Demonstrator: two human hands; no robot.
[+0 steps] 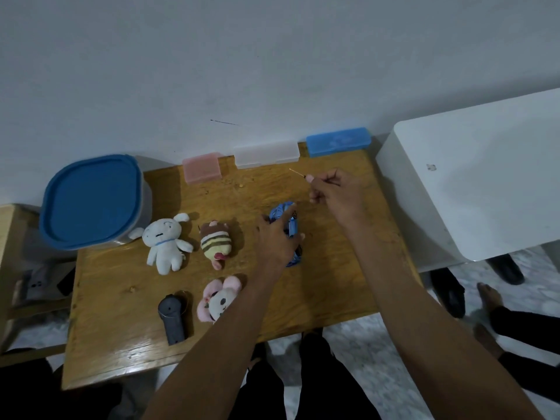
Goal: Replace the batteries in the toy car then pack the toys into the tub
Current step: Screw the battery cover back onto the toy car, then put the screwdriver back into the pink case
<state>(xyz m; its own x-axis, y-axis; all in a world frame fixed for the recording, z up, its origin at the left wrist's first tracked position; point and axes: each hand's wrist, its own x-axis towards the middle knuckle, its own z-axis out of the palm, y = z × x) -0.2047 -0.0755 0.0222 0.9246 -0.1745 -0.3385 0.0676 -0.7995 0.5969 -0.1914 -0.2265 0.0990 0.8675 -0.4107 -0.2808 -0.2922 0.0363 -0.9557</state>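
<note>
Left hand: left hand lies palm-down on the car, fingers curled over its body, gripping it against the table; forearm comes in from the near edge.
Right hand: right hand is raised just behind the car, fingers pinching a thin screwdriver; shaft points left toward the wall, tip in the air.
Car: blue, mostly hidden under the left hand, about mid-table, right of the plush toys.
Tub: tub with blue lid on, far left of the car, overhanging the table's left rear corner.
Plush: white plush and striped plush in a row left of the car; pink plush nearer the front edge, left of the left forearm.
Remote: dark remote left of the pink plush, close to the front edge.
Boxes: pink box, clear box and blue box line the rear edge behind the car, against the wall.
Room: bare wood right of the car up to the right edge, also between car and boxes; front strip near the forearms is bare too.
Right side: white cabinet stands just beyond the table's right edge.
Writing: none readable; a small mark on the cabinet is too blurred to read.
</note>
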